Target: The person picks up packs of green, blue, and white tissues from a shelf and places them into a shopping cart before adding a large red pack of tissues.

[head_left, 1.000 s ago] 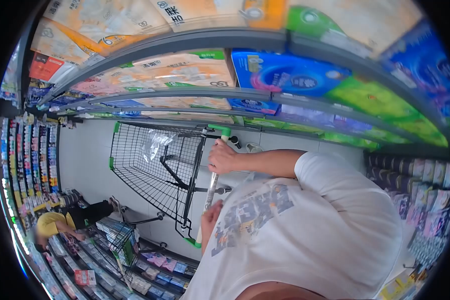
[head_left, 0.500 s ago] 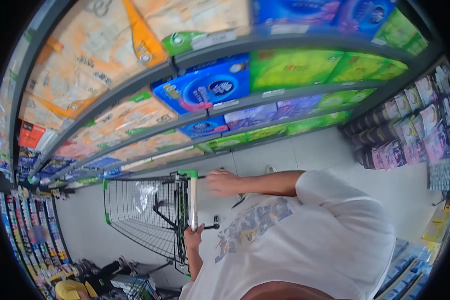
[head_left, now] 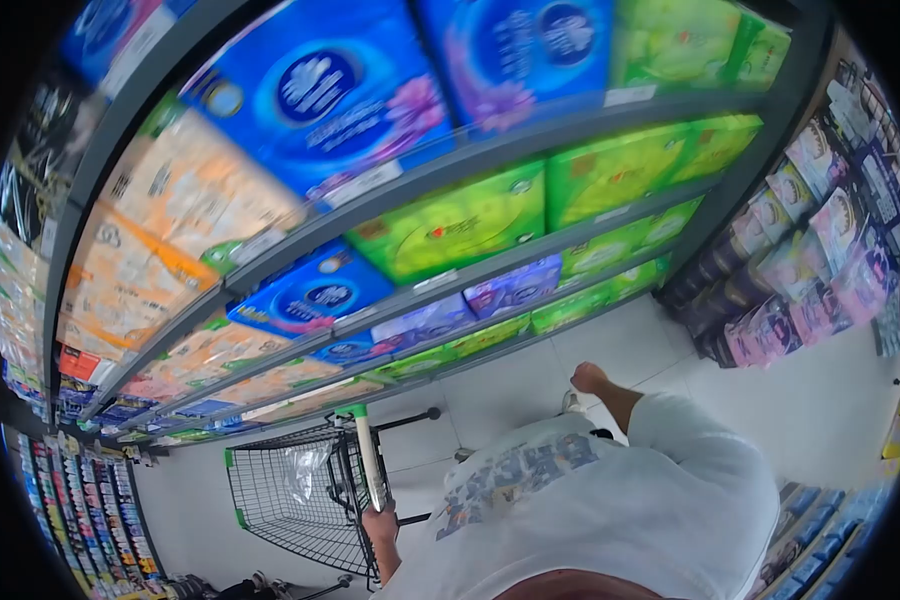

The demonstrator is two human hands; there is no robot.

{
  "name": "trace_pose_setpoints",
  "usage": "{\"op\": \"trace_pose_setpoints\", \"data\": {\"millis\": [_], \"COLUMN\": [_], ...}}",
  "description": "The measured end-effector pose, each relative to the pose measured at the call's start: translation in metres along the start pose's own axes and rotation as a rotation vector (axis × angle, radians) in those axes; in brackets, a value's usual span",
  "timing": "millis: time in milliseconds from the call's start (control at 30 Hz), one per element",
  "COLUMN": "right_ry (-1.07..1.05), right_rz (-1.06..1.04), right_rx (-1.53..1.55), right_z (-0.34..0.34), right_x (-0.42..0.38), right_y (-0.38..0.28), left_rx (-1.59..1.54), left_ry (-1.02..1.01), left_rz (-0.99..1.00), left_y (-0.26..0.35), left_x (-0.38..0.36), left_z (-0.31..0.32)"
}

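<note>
My left hand (head_left: 380, 522) is wrapped round the pale handle of a shopping cart (head_left: 288, 492), near the handle's lower end in view. The cart has a black wire basket with green corner pieces. A crumpled clear plastic packet (head_left: 304, 472) lies in the basket; its contents cannot be made out. Away from the cart, my right hand (head_left: 590, 379) hangs beside my body with the fingers curled in, and nothing shows in it.
Shelves along one side hold blue tissue packs (head_left: 320, 85), green tissue packs (head_left: 460, 222) and orange-white packs (head_left: 135, 280). Pink and purple packets (head_left: 820, 270) hang on a rack at right. Another goods rack (head_left: 90, 510) stands beyond the cart. Pale floor tiles (head_left: 630, 340) lie underfoot.
My right hand has swung back from near the cart handle to beside my body. The shelves have shifted leftward in view. My left hand stays on the handle.
</note>
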State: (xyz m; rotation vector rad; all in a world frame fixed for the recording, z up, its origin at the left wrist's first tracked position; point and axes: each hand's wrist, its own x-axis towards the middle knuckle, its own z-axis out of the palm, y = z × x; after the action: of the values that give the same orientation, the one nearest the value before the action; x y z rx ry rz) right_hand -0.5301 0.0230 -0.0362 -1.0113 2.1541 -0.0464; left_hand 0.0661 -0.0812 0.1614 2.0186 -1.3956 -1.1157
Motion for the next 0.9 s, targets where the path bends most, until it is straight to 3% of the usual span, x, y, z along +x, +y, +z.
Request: {"op": "trace_pose_setpoints", "data": {"millis": [67, 167, 200, 300, 367, 433, 533, 567, 700, 733, 800, 833, 900], "right_ry": [0.129, 0.267, 0.306, 0.407, 0.545, 0.761, 1.222, 1.370, 1.792, 1.779, 1.773, 1.776, 1.432], "right_rz": [-0.152, -0.249, -0.377, -0.393, -0.506, -0.635, -0.781, -0.909, -1.005, -1.012, -0.945, -0.953, -0.605], "right_rx": [0.083, 0.310, 0.283, 0.530, 0.694, 0.707, 0.639, 0.589, 0.085, 0.089, -0.374, -0.375, -0.457], "right_z": [0.009, -0.062, -0.082, -0.190, -0.277, -0.388, -0.519, -0.557, -0.669, -0.692, -0.731, -0.740, -0.764], "right_x": [0.027, 0.002, 0.007, -0.013, -0.032, -0.087, -0.158, -0.170, -0.218, -0.220, -0.220, -0.220, -0.218], "right_y": [0.041, 0.029, 0.032, 0.002, -0.015, -0.035, -0.042, -0.038, -0.031, -0.026, -0.015, -0.008, 0.000], "left_rx": [-0.077, 0.171, 0.161, 0.210, 0.088, -0.095, -0.135, -0.142, -0.067, -0.024, 0.014, -0.003, -0.049], "left_ry": [-0.028, -0.017, -0.027, -0.080, -0.184, -0.217, -0.325, -0.331, -0.247, -0.231, -0.209, -0.175, -0.096], "left_rz": [0.005, -0.098, -0.122, 0.034, 0.042, -0.092, -0.113, -0.100, 0.033, 0.057, 0.079, 0.094, 0.132], "left_y": [0.035, 0.098, 0.110, 0.137, 0.138, 0.162, 0.204, 0.195, 0.152, 0.154, 0.155, 0.151, 0.140], "left_x": [-0.027, -0.070, -0.080, -0.092, -0.081, -0.085, -0.096, -0.090, -0.081, -0.088, -0.100, -0.106, -0.116], "left_z": [0.027, 0.058, 0.069, 0.103, 0.128, 0.152, 0.175, 0.188, 0.244, 0.253, 0.273, 0.285, 0.313]}}
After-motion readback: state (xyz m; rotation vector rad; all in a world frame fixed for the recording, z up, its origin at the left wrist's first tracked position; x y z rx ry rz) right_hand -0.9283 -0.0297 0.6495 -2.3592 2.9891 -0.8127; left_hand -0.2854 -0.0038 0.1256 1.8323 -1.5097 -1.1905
